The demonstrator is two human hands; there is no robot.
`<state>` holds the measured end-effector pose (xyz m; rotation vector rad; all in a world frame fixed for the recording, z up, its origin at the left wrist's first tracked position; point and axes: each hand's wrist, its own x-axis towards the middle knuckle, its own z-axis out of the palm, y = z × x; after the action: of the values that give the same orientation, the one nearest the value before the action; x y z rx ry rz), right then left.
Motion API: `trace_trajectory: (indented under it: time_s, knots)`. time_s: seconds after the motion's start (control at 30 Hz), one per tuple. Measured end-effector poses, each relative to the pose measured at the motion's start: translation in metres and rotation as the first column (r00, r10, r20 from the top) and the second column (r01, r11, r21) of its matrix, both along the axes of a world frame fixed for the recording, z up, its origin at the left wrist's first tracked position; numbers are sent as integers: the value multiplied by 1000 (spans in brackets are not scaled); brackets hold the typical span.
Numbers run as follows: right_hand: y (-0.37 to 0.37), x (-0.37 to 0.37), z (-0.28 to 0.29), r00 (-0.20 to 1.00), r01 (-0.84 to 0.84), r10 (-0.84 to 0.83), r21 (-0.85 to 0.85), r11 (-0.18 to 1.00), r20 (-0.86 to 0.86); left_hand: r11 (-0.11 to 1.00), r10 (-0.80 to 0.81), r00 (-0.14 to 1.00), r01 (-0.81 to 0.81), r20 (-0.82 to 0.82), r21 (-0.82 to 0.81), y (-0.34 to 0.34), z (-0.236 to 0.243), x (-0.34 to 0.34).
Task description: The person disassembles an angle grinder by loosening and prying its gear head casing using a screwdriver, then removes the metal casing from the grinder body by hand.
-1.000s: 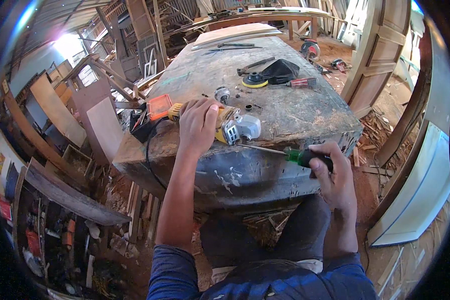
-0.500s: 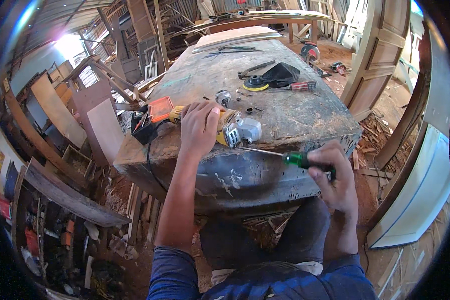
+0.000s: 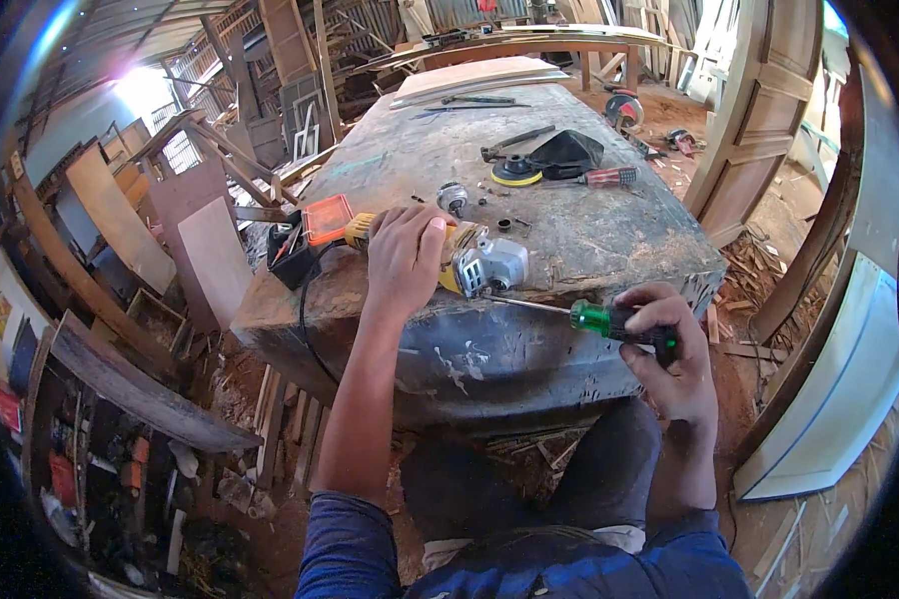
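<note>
A yellow angle grinder [image 3: 456, 243] with a silver metal head [image 3: 501, 264] lies at the bench's near edge. My left hand [image 3: 407, 252] is wrapped over its body from above. In my right hand [image 3: 672, 349] is a screwdriver [image 3: 591, 318] with a green and black handle, the fingers closed around the handle's rear. Its shaft points left, and the tip meets the near side of the grinder's head; the exact contact spot is too small to make out. Just beyond the grinder sit a loose silver metal part [image 3: 452, 197] and a small dark ring [image 3: 504, 225].
The worn workbench [image 3: 609, 245] also carries a black box with an orange lid [image 3: 327, 217], a yellow-rimmed round pad [image 3: 516, 171], a black guard [image 3: 566, 152] and a red-handled tool [image 3: 609, 177]. A dark cord [image 3: 303, 317] hangs over the front edge. Wooden door panels [image 3: 759, 120] stand at right.
My right fingers have shifted their hold on the screwdriver handle, which now shows more of its black end. My left hand still holds the grinder; the whole view has moved slightly.
</note>
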<state>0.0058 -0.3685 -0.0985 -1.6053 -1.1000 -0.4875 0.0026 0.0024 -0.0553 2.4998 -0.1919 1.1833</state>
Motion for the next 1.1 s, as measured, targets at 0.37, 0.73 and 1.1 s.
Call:
trace_trajectory:
  time_s: [0.37, 0.73, 1.1]
  knots:
    - [15, -10, -3, 956, -97, 154, 227, 969, -248, 1000, -4, 1000, 4, 11, 4, 2, -1, 2]
    - [3, -8, 1, 877, 106, -74, 41, 993, -474, 998, -37, 999, 36, -18, -59, 0, 1, -3]
    - [2, -9, -4, 979, 110, -108, 3, 994, -173, 947, -145, 979, 95, 141, 308, -36, -26, -63]
